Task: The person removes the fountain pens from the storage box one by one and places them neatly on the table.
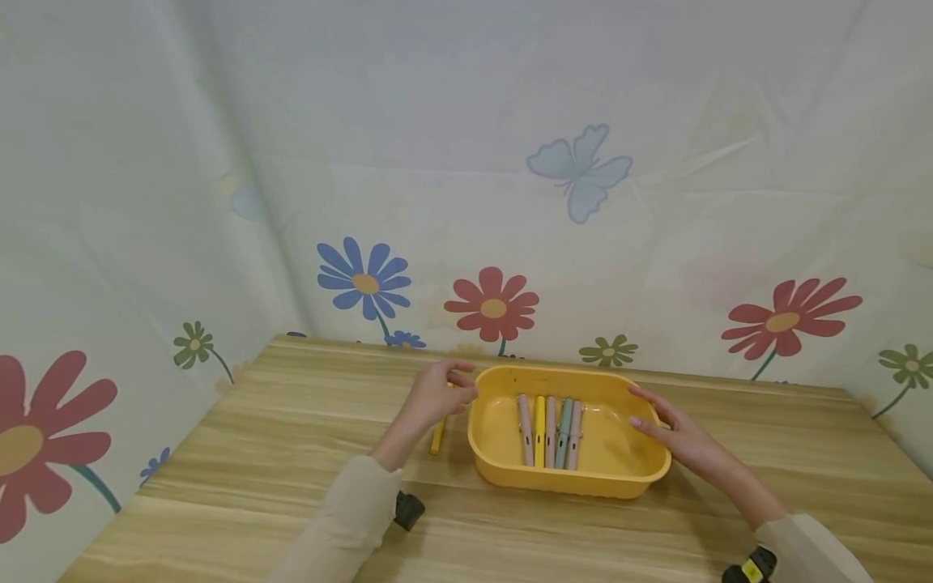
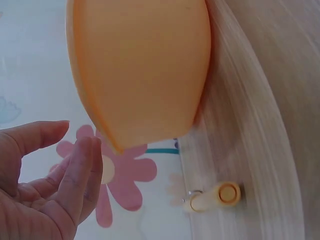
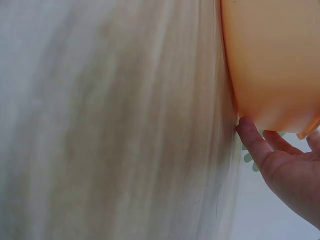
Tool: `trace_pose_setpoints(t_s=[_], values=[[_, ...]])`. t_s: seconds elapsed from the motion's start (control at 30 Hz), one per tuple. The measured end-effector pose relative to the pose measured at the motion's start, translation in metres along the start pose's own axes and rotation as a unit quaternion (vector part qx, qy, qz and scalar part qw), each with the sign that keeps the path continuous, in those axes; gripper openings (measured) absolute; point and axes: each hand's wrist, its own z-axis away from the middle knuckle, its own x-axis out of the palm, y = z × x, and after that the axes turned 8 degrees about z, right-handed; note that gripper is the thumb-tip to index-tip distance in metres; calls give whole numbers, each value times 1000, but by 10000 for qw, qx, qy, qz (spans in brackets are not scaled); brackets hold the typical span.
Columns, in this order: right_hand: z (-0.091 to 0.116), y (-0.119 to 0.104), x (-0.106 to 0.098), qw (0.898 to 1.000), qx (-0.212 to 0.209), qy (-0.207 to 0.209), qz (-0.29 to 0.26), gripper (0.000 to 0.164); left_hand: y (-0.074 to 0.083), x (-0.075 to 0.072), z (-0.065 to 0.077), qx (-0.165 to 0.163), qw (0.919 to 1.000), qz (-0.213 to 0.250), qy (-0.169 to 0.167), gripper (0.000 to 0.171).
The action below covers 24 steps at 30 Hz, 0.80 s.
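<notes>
A yellow plastic basin (image 1: 564,486) sits on the table. Inside it several capped pens lie side by side: pinkish ones (image 1: 526,437), a yellow one (image 1: 539,433) and a teal one (image 1: 564,433). My left hand (image 1: 436,393) hovers at the basin's left rim, fingers loosely bent and holding nothing. Below that hand a loose yellow pen (image 1: 437,436) lies on the tabletop; the left wrist view shows this pen (image 2: 215,196) end-on, with its clip. At the basin's right end my right hand (image 1: 681,437) holds the rim, thumb over the inside, other fingers (image 3: 255,140) against the outer wall.
The wood-grain table (image 1: 240,486) meets a pale cloth backdrop (image 1: 437,162) printed with flowers and a butterfly. Black straps with small devices (image 1: 408,511) are worn at both wrists, below cream sleeves (image 1: 350,510).
</notes>
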Motion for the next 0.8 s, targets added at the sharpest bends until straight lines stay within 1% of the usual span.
trace_pose_setpoints(t_s=[0.07,0.17,0.33,0.53,0.67,0.8], values=[[0,0,0,10000,5,-15,-17,61,3,5,1,-25,10000,-75,-36,38],[1,-1,0,10000,18,-12,-1,62,6,13,3,24,9998,-171,-136,38],[1,-2,0,10000,34,3,17,62,7,25,3,164,9990,-281,-304,38],[1,-2,0,10000,57,-11,-20,62,9,40,2,234,9977,-443,-464,38],[1,-2,-1,10000,83,-13,7,61,10,49,1,202,9966,-602,-522,36],[0,-2,-1,10000,47,8,57,61,9,56,0,143,9953,-669,-686,35]])
